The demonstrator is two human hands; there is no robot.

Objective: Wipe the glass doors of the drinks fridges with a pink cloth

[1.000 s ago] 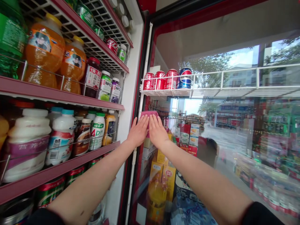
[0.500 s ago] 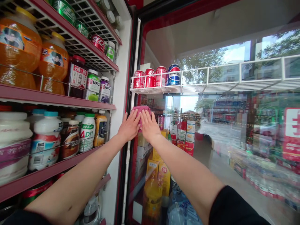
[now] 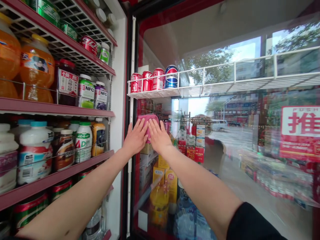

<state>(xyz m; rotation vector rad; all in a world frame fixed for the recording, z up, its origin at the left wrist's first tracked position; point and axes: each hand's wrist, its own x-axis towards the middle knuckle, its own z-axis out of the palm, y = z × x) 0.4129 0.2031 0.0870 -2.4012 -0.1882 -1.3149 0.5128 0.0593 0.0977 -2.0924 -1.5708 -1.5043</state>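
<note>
My left hand (image 3: pixel 135 136) lies flat on a pink cloth (image 3: pixel 149 117), fingers stretched and slightly apart. Beside it, my right hand (image 3: pixel 159 136) presses the same cloth with its fingers extended. The cloth is against the glass door (image 3: pixel 240 140) of a drinks fridge, close to the hinge-side edge. Both arms reach forward, and the palms hide the lower part of the cloth. Just above the hands, a white wire rack (image 3: pixel 207 83) on the door carries red cans (image 3: pixel 147 81) and a blue can (image 3: pixel 171 77).
To the left, fridge shelves (image 3: pixel 57 109) hold orange soda bottles (image 3: pixel 37 71), milk drink bottles (image 3: pixel 35 153) and small juice bottles (image 3: pixel 86 91). Through the glass show yellow boxes (image 3: pixel 171 186) and large water bottles (image 3: pixel 186 216). A red-and-white push sign (image 3: pixel 300 133) appears at the right.
My view has turned rightward, so the shelves and rack sit further left. Both hands and the cloth have slid a little right and down across the glass.
</note>
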